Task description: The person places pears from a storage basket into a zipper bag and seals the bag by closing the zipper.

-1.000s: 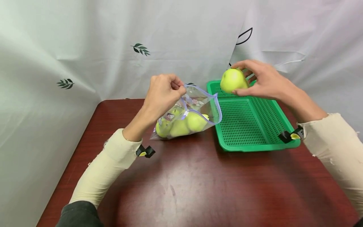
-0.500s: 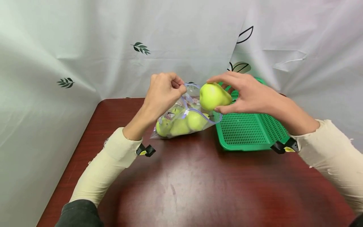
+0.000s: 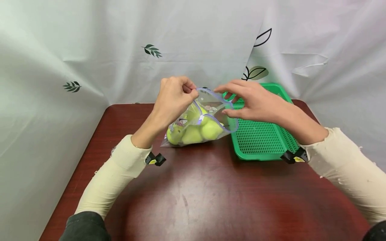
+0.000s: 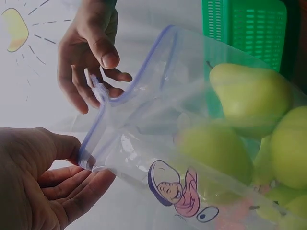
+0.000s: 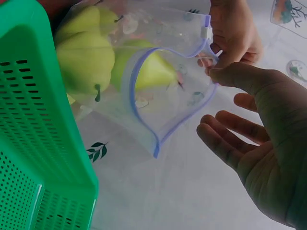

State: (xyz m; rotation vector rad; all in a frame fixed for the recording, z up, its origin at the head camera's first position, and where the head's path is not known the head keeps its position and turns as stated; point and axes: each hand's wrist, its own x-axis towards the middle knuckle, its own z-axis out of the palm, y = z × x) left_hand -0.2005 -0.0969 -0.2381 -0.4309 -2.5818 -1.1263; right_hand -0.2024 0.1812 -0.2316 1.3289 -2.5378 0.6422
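Observation:
A clear zip bag [image 3: 217, 97] with a purple-edged mouth lies on the table, holding several green pears [image 3: 193, 134]. Between thumb and fingers, my left hand [image 3: 175, 97] pinches the bag's rim at its upper left corner. The mouth gapes toward the right, and a white slider [image 3: 201, 117] sits on its near edge. My right hand [image 3: 253, 100] is just by the mouth, fingers spread and holding nothing. From the right wrist view, one pear [image 5: 156, 72] lies just inside the mouth, its stem toward the opening. Printed cartoon figures [image 4: 175, 189] partly cover the fruit in the left wrist view.
A green perforated plastic basket [image 3: 262, 156] stands on the right, partly under my right forearm. The dark red wooden table [image 3: 193, 194] meets a white curtain [image 3: 193, 40] with leaf prints behind.
My right hand has carried a pear leftward from above the basket to the bag's mouth and let it go inside. My left hand has kept its pinch on the rim.

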